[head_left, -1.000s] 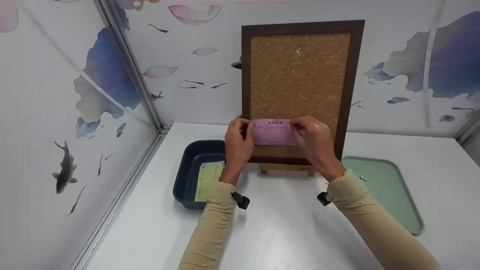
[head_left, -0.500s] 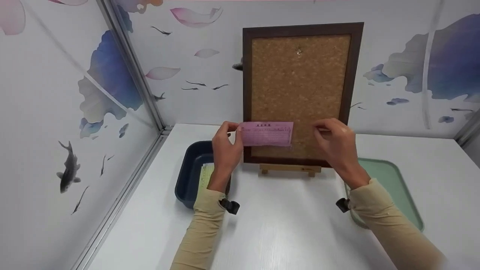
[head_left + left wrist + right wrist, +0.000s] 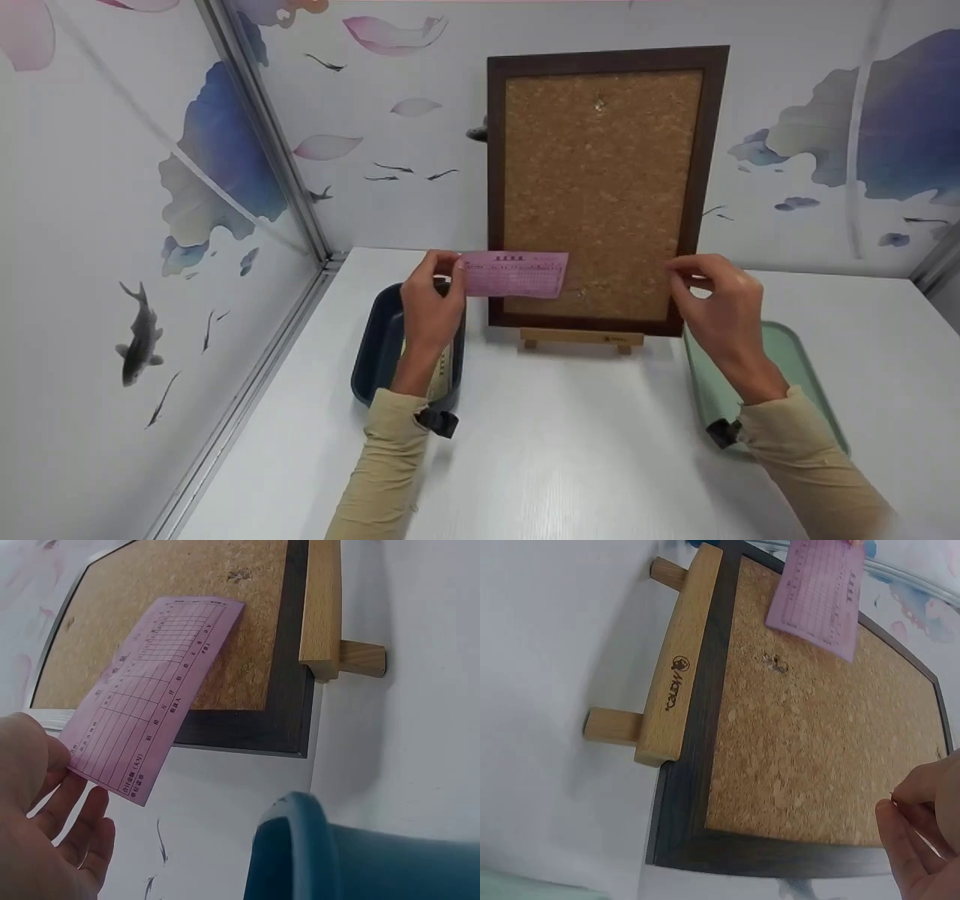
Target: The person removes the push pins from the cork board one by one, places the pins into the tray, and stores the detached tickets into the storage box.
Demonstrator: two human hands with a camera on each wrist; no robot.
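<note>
My left hand (image 3: 433, 304) pinches the left end of a pink printed receipt slip (image 3: 514, 274), held out in front of the lower left of a framed cork board (image 3: 600, 180). The left wrist view shows the slip (image 3: 154, 694) tilted, its print running along its length. Off the board's lower right edge, my right hand (image 3: 720, 311) has thumb and forefinger pinched together. A tiny pin (image 3: 892, 795) pokes out between those fingertips in the right wrist view; the rest of it is hidden. Worn holes (image 3: 775, 662) mark the cork near its bottom.
A small wooden easel (image 3: 581, 337) props the board upright. At left, partly behind my left arm, a dark blue tub (image 3: 367, 375) contains yellow-green slips (image 3: 442, 375). A pale green tray (image 3: 787, 345) lies at right under my right forearm. Printed wall panels stand behind.
My right hand has let go of the slip and drawn back right. My left hand has carried the slip left and slightly down, away from the board's middle.
</note>
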